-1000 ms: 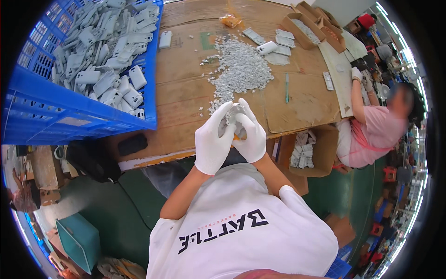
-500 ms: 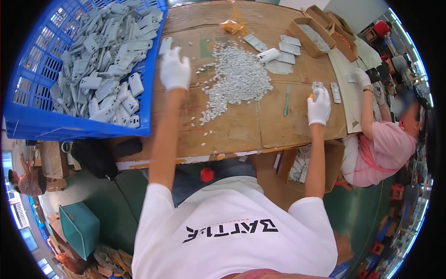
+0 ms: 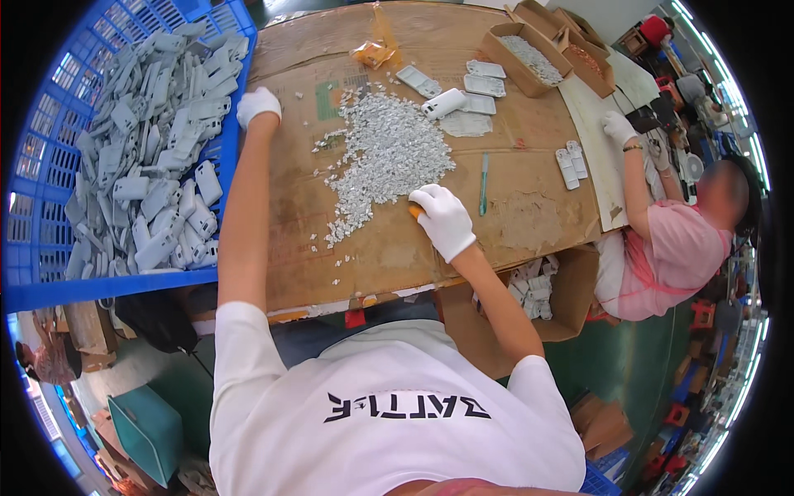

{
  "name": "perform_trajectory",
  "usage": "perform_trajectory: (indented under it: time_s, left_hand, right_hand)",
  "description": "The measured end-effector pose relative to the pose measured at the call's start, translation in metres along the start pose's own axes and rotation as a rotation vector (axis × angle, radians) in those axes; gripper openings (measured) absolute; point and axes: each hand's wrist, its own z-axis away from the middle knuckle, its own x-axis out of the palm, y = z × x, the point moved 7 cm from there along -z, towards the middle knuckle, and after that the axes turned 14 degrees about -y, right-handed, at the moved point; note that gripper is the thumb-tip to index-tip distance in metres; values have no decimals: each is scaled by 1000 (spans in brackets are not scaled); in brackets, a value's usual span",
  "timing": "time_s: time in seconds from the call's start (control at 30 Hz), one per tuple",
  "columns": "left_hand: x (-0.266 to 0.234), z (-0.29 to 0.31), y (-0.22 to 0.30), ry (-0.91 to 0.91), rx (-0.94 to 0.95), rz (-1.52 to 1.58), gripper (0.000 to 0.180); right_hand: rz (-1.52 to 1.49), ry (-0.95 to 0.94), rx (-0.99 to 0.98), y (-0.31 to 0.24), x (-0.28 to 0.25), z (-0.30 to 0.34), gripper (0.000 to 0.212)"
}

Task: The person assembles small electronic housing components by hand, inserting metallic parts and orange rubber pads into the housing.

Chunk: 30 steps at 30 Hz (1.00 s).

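Note:
My left hand (image 3: 259, 106), in a white glove, is beside the right rim of a blue crate (image 3: 241, 83). Its fingers are curled inward and mostly hidden, so whatever they hold cannot be made out. White plastic casings (image 3: 161, 157) fill much of the crate. My right hand (image 3: 445, 221), gloved too, is closed around a small orange object (image 3: 415, 211), of which only one end shows. That hand is over the cardboard-covered table, just at the lower right of a spread pile of small silvery-white pieces (image 3: 389, 149).
Several casings (image 3: 480, 85) lie behind the pile, and two casings (image 3: 571, 165) at the right. A teal pen-like tool (image 3: 484, 186) lies nearby. Boxes of small parts (image 3: 529, 59) stand at the back right. A co-worker (image 3: 674, 240) sits right; an open carton (image 3: 575, 285) is below the table edge.
My right hand has moved left from the casings to the pile's near side, with the orange object; a second casing now lies at the right. My left hand has shifted toward the crate, fingers curling.

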Motion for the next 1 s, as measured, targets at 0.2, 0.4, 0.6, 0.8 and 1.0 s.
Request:
perform_trajectory:
  time_s: [0.2, 0.4, 0.6, 0.8, 1.0]
  left_hand:
    - [-6, 90, -22, -76, 151, -248, 29]
    - [-22, 244, -36, -460, 342, 811, 35]
    - [-5, 321, -51, -369, 494, 1237, 40]
    - [-36, 357, -45, -149, 497, 1098, 37]
    - [-34, 358, -52, -57, 489, 956, 36]
  right_hand:
    - [-103, -374, 102, 20, 16, -35, 13]
    - [137, -403, 80, 19, 20, -32, 10]
    - [-297, 111, -78, -68, -37, -21, 22]
    - [-436, 182, -106, -139, -24, -16, 22]
    - [-359, 219, 88, -145, -17, -18, 16]
